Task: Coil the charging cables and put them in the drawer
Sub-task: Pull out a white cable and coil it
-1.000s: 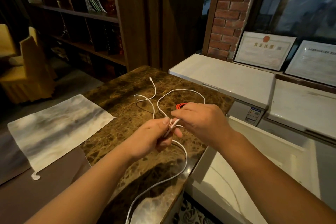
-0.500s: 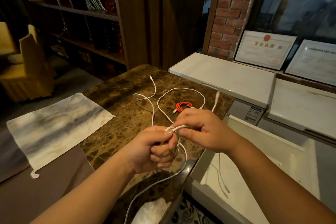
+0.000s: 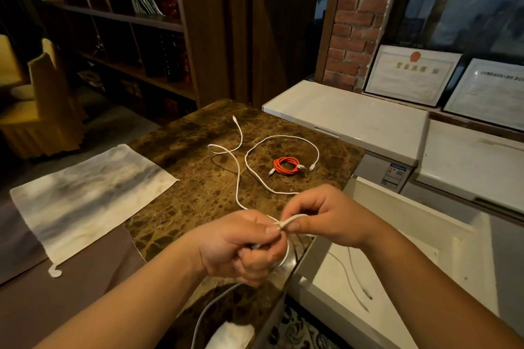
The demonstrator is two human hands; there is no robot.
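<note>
Both hands, left (image 3: 241,244) and right (image 3: 323,214), pinch a white cable (image 3: 292,219) above the marble surface (image 3: 198,187); an orange cable (image 3: 286,166) lies coiled beyond.

"营业执照" heading on left framed certificate (image 3: 412,74)

- Two hands: the left hand (image 3: 241,246) and the right hand (image 3: 326,215), both gripping a white cable (image 3: 238,178).
- Two white cables strewn on the counter (image 3: 181,156); the second white cable (image 3: 283,137) loops round the orange one.
- One coiled orange cable (image 3: 286,166).
- One thin white cable (image 3: 351,278) lying in the open drawer (image 3: 402,215).
- One grey-and-white cloth (image 3: 85,195).
- Two framed certificates: one (image 3: 411,73) with a red emblem, the other (image 3: 487,91) to its right.
- Two white chest lids (image 3: 354,119) (image 3: 476,156).
</note>
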